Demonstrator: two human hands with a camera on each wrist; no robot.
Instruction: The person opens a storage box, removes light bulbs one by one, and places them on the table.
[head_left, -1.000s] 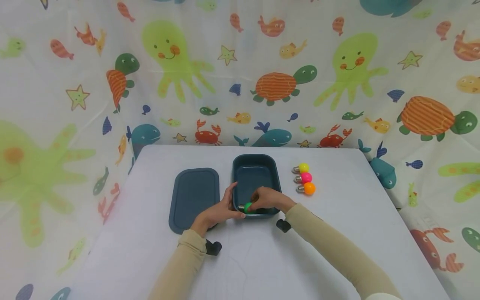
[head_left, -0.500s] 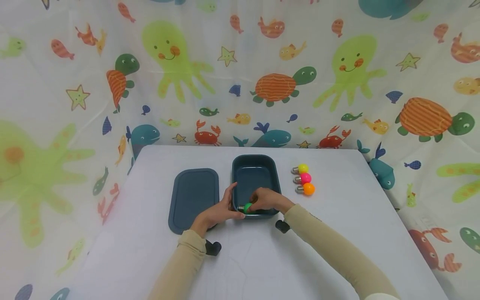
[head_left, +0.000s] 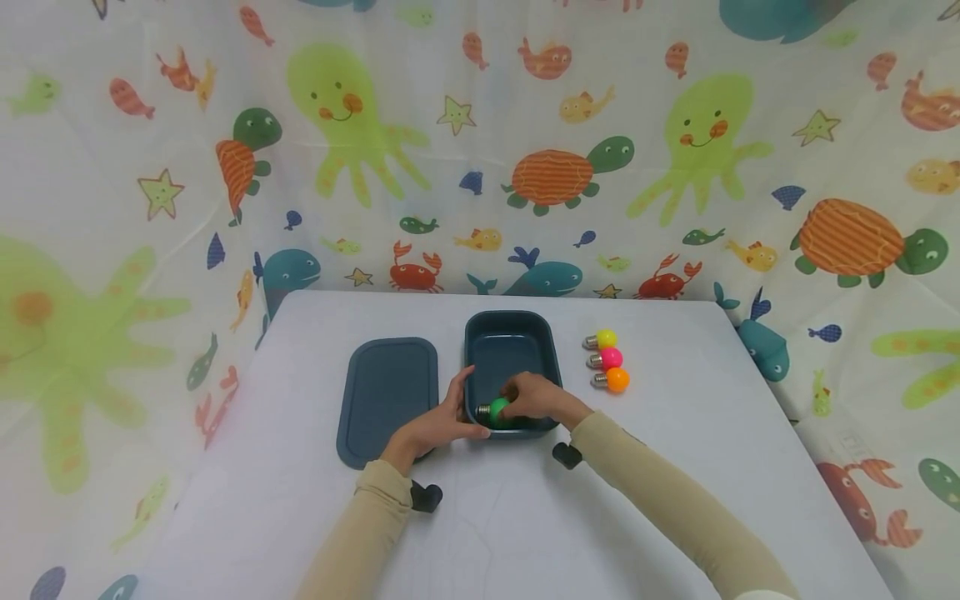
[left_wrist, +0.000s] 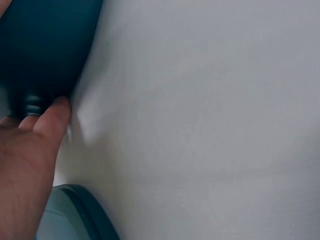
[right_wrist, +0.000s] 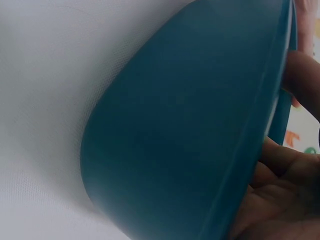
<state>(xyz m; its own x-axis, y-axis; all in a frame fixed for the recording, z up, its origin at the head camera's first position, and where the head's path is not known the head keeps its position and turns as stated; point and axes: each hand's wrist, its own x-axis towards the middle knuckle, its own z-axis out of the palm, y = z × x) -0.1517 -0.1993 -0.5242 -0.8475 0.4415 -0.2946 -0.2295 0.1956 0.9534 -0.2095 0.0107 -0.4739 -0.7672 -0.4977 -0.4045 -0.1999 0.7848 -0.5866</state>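
Observation:
A dark blue rectangular box [head_left: 551,342] stands without its lid near the middle of the table. My left hand [head_left: 442,421] lies against its near left corner, thumb along the front wall and fingers extended along the left side. In the left wrist view, those fingertips [left_wrist: 60,107] touch the box wall. Inside the box's near end, my right hand [head_left: 536,396] pinches a green light bulb [head_left: 498,408] by its round part, its metal screw base pointing left. The right wrist view shows the box's outer wall [right_wrist: 175,125] covering the bulb and part of that hand.
Left of the box lies its flat blue lid [head_left: 390,400]. To the right, yellow [head_left: 607,338], pink [head_left: 612,358] and orange [head_left: 618,380] light bulbs lie in a column, bases leftward. A curtain printed with sea animals [head_left: 551,177] hangs behind the white table [head_left: 487,525].
The green bulb has risen slightly at the near end of the box, and more of it shows beside my right fingers. My left hand keeps its place.

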